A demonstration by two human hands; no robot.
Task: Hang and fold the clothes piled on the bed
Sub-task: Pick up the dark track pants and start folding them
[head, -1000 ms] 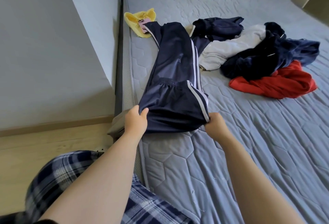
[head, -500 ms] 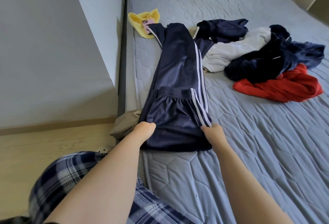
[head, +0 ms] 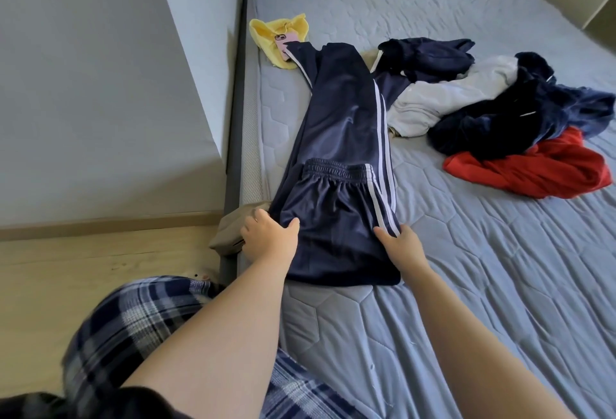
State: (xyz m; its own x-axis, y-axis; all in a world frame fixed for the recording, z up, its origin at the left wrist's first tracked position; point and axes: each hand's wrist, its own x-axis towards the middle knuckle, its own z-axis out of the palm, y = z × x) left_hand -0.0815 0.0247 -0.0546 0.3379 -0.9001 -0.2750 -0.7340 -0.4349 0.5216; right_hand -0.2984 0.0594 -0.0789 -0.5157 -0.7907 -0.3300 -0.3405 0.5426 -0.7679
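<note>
Trousers (head: 343, 138), navy with white side stripes, lie lengthwise along the left edge of the mattress (head: 466, 252). The waistband end is doubled over onto the legs.

Change noted: a second ago both hands held the near fold raised off the bed. It now lies flat, and the grip has given way to pressing. The left hand (head: 270, 238) rests over the left edge of the folded part, thumb spread apart on the cloth. The right hand (head: 405, 245) lies at the striped edge, fingers roughly straight and close together, clamped on nothing. In my judgement the first fold is set and is being smoothed. At least one more fold remains for this item.

Surroundings: the far cuffs overlap a pink phone (head: 283, 43) lying on a yellow cloth (head: 266, 32). Drawing the legs back may drag the phone. To the right sit a navy garment (head: 430, 55), a white one (head: 443, 98), a dark blue one (head: 520, 118) and a red one (head: 540, 168), all unfolded. The white one touches the trousers' striped edge. A beige item (head: 230, 228) sits at the bed corner beside the left hand; what it is cannot be told.
</note>
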